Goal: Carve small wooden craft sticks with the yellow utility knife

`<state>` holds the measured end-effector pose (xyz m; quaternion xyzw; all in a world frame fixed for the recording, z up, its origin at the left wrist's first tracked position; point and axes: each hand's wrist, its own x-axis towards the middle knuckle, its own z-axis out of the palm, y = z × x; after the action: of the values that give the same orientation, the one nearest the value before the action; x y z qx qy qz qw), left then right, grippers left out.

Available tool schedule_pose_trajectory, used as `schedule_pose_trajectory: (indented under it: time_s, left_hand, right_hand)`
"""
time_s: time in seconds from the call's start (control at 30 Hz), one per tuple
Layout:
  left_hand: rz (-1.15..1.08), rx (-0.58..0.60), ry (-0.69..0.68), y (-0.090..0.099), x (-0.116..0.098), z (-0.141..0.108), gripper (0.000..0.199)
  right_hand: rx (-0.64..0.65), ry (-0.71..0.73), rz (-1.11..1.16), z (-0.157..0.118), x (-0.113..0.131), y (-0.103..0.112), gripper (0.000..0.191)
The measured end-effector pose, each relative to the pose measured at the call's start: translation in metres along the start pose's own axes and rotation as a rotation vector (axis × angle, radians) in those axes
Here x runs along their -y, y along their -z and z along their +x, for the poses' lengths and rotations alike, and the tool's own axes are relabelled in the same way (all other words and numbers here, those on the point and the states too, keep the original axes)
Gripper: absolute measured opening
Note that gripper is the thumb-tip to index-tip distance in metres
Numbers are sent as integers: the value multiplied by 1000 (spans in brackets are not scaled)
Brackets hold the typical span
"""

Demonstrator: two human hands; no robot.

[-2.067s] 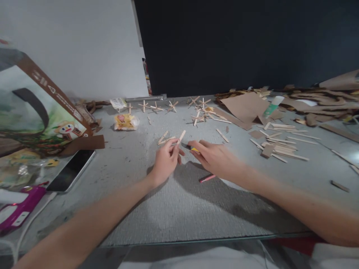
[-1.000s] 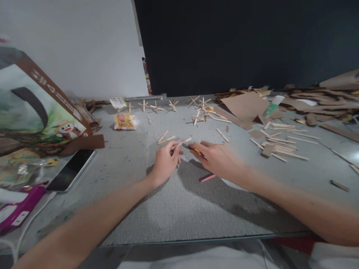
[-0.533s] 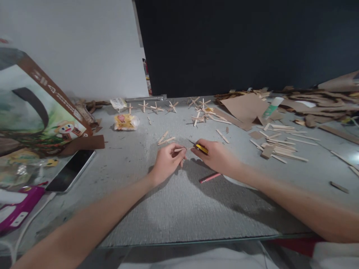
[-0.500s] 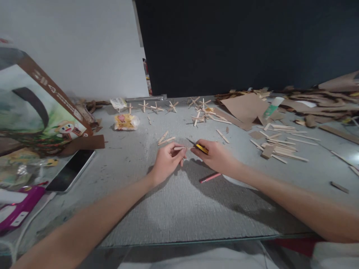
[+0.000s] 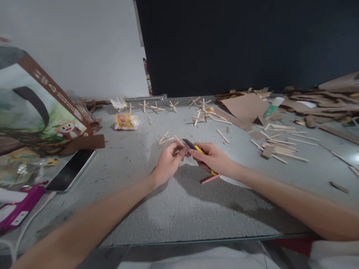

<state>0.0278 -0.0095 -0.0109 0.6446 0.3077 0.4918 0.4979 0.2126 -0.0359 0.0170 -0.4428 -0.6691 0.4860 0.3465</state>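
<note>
My left hand [image 5: 169, 160] pinches a thin wooden stick [image 5: 178, 141] near the middle of the table. Closed round a yellow and black utility knife [image 5: 199, 149] is my right hand [image 5: 214, 158], its fingertips close to those of my left hand. The dark blade points left and meets or overlaps the stick; whether it touches is unclear. Just below my right hand lies a red pencil [image 5: 209, 179]. Beyond my left hand, two sticks joined in a V [image 5: 165, 139] rest on the table, and a short stick [image 5: 223, 136] lies further right.
Crossed-stick pieces [image 5: 173, 107] stand along the back beside a yellow packet [image 5: 126, 122]. Loose sticks [image 5: 283, 149], cardboard [image 5: 242, 106] and a glue stick [image 5: 273, 107] are at right. A phone [image 5: 71, 170], a purple device [image 5: 24, 209] and a large box [image 5: 36, 101] occupy the left.
The stick in my left hand has tilted, its far end now pointing up and away. My right hand has turned the knife, bringing its blade over to the stick and showing more of the handle below.
</note>
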Motion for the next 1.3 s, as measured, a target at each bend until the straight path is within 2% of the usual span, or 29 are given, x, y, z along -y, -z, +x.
schedule_pose_trajectory:
  time_s: [0.13,0.23,0.4,0.53,0.67,0.8,0.9,1.0,1.13,1.3]
  left_hand:
    - [-23,62,26,0,-3,0,50]
    - [2,58,50,-1,-8,-2,44]
    - [17,69,47,-4,-10,-4,36]
    - [84,62,8,-3,-5,-4,37]
    - [117,30,13,-1,0,-4,34]
    - [229,18,40,3,1,-5,27]
    - [342,5,-2,5,1,-6,24]
    - [414,-6,-31,7,1,-6,16]
    - [423,-22,-11,6,2,-5,15]
    - [467,-27,-18,6,0,-5,18]
  right_hand:
    - [81,-77,169,-2,3,-1,44]
    - [48,-105,221,-3,4,-4,47]
    - [-4,-115,237,-3,2,-8,52]
    - [-10,-99,158,-1,0,-8,51]
    - [-52,5,-49,-3,1,-3,47]
    - [-112,175,-473,-10,5,8,36]
    - [-121,293,-831,-11,6,16,37]
    - [-115,389,-1066,-11,5,21,40]
    - [-104,434,-1167,-10,2,23,41]
    - [-132,437,-1162,-10,0,23,40]
